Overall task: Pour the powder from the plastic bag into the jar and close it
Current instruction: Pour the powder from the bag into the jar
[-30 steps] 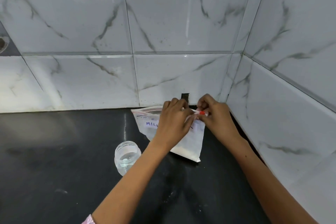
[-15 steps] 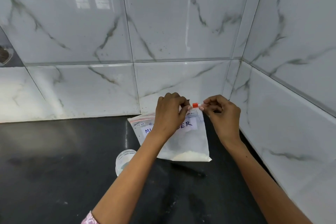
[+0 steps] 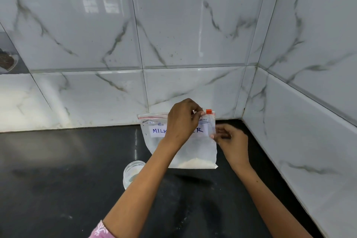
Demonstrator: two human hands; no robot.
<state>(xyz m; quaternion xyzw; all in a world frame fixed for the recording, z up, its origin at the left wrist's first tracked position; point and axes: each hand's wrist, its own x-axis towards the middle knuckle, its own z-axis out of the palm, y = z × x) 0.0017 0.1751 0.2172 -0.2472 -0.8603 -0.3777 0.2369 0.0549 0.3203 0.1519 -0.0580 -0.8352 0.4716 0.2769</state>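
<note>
Clear plastic zip bag (image 3: 195, 150): held upright above the black bench (image 3: 58, 179), pale powder (image 3: 193, 164) settled along its bottom, white label partly hidden.
Orange slider (image 3: 208, 111): at the bag's top right corner.
Left hand (image 3: 182, 121): fingers pinched on the bag's top edge beside the slider.
Right hand (image 3: 230, 141): fingers closed on the bag's right edge, below the slider.
Small clear jar (image 3: 132, 174): open, on the bench, left of and below the bag.

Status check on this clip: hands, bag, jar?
Left hand pinching bag top beside orange slider; right hand gripping bag's right edge. Plastic bag upright, powder at bottom. Jar open, unobstructed.
</note>
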